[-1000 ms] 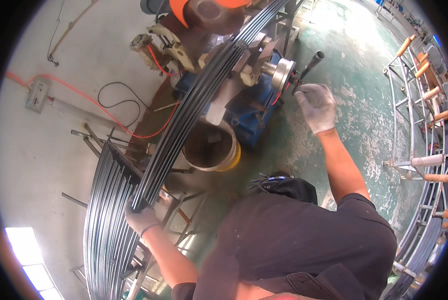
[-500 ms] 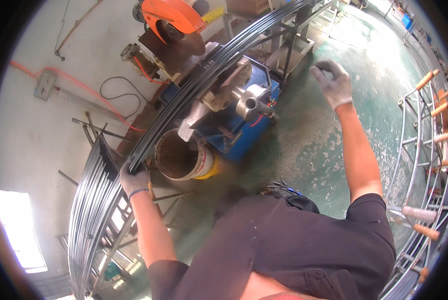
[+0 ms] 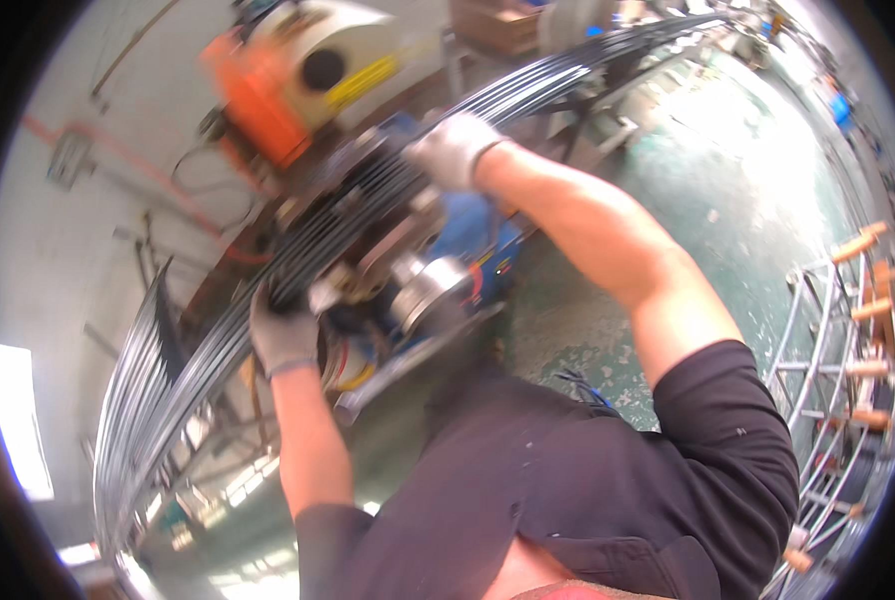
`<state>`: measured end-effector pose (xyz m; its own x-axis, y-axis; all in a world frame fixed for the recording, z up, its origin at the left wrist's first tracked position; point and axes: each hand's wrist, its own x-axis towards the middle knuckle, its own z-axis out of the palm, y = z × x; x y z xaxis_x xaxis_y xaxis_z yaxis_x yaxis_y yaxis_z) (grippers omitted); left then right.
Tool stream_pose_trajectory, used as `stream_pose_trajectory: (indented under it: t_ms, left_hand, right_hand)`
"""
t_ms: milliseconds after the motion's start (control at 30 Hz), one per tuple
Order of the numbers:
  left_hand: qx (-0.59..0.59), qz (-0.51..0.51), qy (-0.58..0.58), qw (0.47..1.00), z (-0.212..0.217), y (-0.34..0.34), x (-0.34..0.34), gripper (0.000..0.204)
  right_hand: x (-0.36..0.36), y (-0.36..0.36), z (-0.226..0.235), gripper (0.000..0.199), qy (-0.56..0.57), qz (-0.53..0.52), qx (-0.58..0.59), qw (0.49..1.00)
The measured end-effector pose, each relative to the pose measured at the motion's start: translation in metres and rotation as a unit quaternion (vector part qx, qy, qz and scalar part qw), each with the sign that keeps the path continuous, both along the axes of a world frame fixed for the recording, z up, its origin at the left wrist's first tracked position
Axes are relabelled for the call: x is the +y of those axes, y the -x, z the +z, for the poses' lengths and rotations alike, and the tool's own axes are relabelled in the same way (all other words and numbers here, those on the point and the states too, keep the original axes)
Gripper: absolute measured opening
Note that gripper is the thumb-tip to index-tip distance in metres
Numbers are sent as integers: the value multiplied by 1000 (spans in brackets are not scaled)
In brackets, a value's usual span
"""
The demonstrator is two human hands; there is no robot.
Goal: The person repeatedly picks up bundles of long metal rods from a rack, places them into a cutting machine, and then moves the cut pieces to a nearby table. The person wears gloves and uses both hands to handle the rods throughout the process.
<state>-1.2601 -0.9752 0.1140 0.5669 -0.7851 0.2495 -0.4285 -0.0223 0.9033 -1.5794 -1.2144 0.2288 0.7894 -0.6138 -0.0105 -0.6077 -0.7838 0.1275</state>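
Observation:
A long bundle of thin dark metal rods [image 3: 528,88] runs slantwise from the lower left to the upper right, across a blue machine [image 3: 468,222]. My left hand [image 3: 284,335], in a pale work glove, is closed round the bundle on its near side. Farther along, my right hand [image 3: 455,152], gloved too, grips the rods from above; motion blurs its fingers. Between the hands, part of the bundle lies over the machine's bed. Just below it is a round silver clamp part [image 3: 433,295]. Beyond the rods stands a cut-off saw with an orange guard [image 3: 256,100].
More rods [image 3: 138,400] fan out on a stand at the left. A grey metal bar [image 3: 418,362] slants in front of the machine. At the right is a metal rack with wooden handles [image 3: 868,308]. The floor [image 3: 708,215] is worn green paint.
My right hand has come from the open air at the right down onto the rods. The left stays on the bundle. The saw's guard appears turned and farther left, and the view has shifted.

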Motion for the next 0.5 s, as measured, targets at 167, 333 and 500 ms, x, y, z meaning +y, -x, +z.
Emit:
stream_pose_trajectory:
  t_ms: [167,333,500]
  left_hand:
    - [414,-91,5,906,-11,35,43,33]
    - [291,197,-199,915,-48,118,111,6]
    - [395,46,-285,872,-32,299,61,17]
  right_hand:
    - [-55,46,0,21,9,53,-76,996]
    - [-136,108,-1,23,2,72,-85,994]
    - [-216,208,-10,22,20,79,-61,995]
